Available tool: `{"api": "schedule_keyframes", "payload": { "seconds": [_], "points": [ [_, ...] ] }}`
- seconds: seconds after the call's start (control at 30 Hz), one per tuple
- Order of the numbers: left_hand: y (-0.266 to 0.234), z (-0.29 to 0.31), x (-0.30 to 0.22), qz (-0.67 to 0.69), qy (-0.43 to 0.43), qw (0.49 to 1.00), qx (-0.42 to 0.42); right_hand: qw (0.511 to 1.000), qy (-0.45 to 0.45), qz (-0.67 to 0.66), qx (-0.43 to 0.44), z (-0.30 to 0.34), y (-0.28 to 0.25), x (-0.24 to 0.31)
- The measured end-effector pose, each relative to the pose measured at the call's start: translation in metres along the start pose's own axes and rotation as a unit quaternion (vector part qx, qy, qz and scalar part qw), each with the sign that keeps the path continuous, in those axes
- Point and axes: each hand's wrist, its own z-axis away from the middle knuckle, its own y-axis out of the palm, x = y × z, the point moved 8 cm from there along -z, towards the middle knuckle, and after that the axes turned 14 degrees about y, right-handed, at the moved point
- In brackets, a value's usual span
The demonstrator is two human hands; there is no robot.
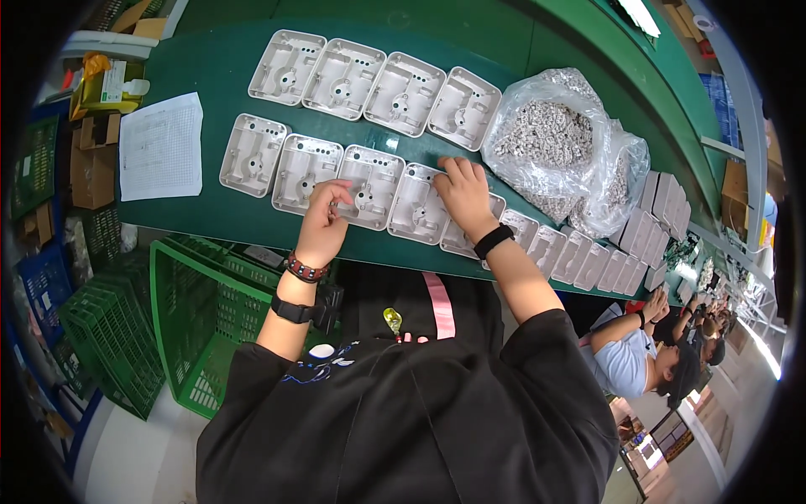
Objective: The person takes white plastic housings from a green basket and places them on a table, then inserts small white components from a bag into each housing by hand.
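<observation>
Shallow light-grey plastic housings [370, 191] lie open side up in two rows on the green table. My left hand [321, 225] is over the near row, at the second and third housings from the left. Its fingers are curled toward the thumb, and whatever they pinch is too small to make out. Farther right, my right hand [464, 195] bends its fingers down over the right part of the fourth near housing [416, 206] and the one beside it. What lies under those fingertips is hidden. Screw posts and a row of round holes show inside the housings.
Clear plastic bags of small metal parts [550, 139] stand right of the far row. Stacked grey housings [642, 239] continue rightward. A printed sheet [161, 147] lies at left. Below the table edge stands a green crate [197, 315]. Co-workers [630, 353] sit at right.
</observation>
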Motion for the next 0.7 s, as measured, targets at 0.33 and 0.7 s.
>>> {"api": "schedule_keyframes", "payload": {
  "seconds": [0.33,0.7],
  "points": [
    [0.006,-0.001,0.0,0.062,-0.012,0.998,0.007,0.999,-0.016,0.01,0.04,-0.002,0.01,-0.001],
    [0.024,0.001,0.011,0.305,-0.1,0.946,-0.038,0.996,0.011,0.072,0.057,0.001,0.008,-0.002]
  ]
}}
